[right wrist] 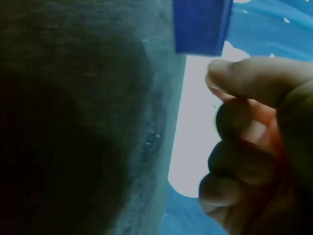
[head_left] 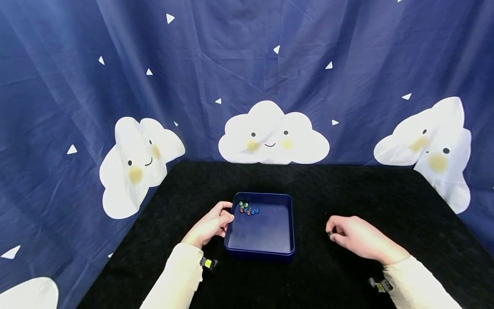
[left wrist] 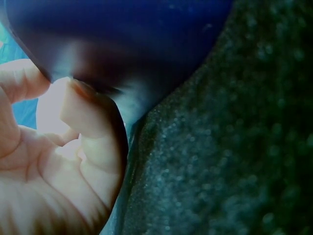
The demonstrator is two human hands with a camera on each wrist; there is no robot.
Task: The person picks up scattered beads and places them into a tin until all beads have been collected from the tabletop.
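Note:
A square dark-blue tray with a low rim rests on the black cloth. Inside its far left corner lie several small glass marbles, some green, some blue, some orange-brown. My left hand grips the tray's left wall between thumb and fingers; the left wrist view has the fingertips against the blue wall. To the right of the tray, my right hand hovers low over the cloth. Thumb and forefinger pinch a small, dark, glassy marble, mostly covered by the fingers. The other fingers are curled.
Black cloth covers the table around the tray. A blue curtain with white clouds and small triangles hangs behind and along both sides. Each sleeve carries a small wrist camera, such as the left camera.

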